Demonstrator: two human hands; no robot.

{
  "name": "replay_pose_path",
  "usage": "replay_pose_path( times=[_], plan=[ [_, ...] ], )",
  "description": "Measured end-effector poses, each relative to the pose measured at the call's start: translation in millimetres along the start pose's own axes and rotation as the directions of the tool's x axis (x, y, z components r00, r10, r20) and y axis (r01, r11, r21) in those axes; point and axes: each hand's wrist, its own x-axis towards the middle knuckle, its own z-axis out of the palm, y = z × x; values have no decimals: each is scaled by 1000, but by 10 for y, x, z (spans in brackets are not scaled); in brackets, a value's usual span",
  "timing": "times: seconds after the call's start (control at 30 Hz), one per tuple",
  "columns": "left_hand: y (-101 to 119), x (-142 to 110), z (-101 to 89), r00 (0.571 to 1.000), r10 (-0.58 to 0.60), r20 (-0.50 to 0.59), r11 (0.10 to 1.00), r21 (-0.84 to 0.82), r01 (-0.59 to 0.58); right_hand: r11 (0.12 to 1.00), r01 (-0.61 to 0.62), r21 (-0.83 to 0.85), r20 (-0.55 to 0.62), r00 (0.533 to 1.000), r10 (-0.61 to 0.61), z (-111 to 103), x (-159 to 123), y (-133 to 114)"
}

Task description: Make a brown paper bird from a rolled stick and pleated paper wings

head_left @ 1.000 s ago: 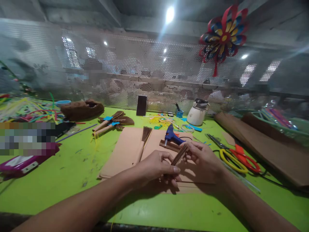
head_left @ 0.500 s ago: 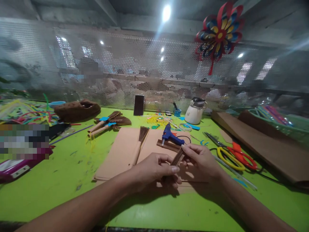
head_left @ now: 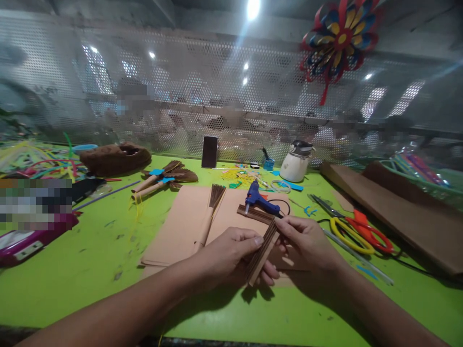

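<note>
Between both hands is a pleated strip of brown paper (head_left: pixel 263 255), tilted, its lower end toward me. My left hand (head_left: pixel 240 253) grips its left side, thumb on top and fingers underneath. At the upper end, my right hand (head_left: pixel 302 238) pinches the strip between thumb and fingers. Just beyond, a blue glue gun (head_left: pixel 258 199) rests across another pleated brown strip (head_left: pixel 253 215) on sheets of tan paper (head_left: pixel 177 226). Left of these lies a rolled paper handle (head_left: pixel 205 226) with a brown bristle-like fan (head_left: pixel 217 195) at its top.
Scissors with yellow loops (head_left: pixel 349 236) and orange-handled scissors (head_left: pixel 372 234) lie at right, near a large brown paper sheet (head_left: pixel 390 221). Finished-looking brown paper fans (head_left: pixel 170 176) lie back left. A white jug (head_left: pixel 294 164) and a phone (head_left: pixel 209 152) stand behind. A purple device (head_left: pixel 39 241) sits left.
The pleated strip has turned in my hands so that more of its length and its lower end show. My left thumb has shifted up along it. The camera view has moved slightly.
</note>
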Motion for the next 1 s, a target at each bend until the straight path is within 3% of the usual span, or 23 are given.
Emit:
replay_pose_path(
  times=[0.43,0.67,0.83,1.0],
  plan=[
    [12,-4,-10,1000,2,-15,999,35,-1,1000,16,2,43,999,-16,-14,-8,20],
    [-2,18,-64,1000,-32,-2,977,210,31,1000,0,2,56,998,0,2,-9,50],
    [26,15,-33,999,35,-23,904,427,-22,1000,-26,-11,28,999,26,53,-17,95],
    [19,41,-62,999,40,-24,884,467,-24,997,-4,-81,82,997,11,98,-15,156]
  ],
)
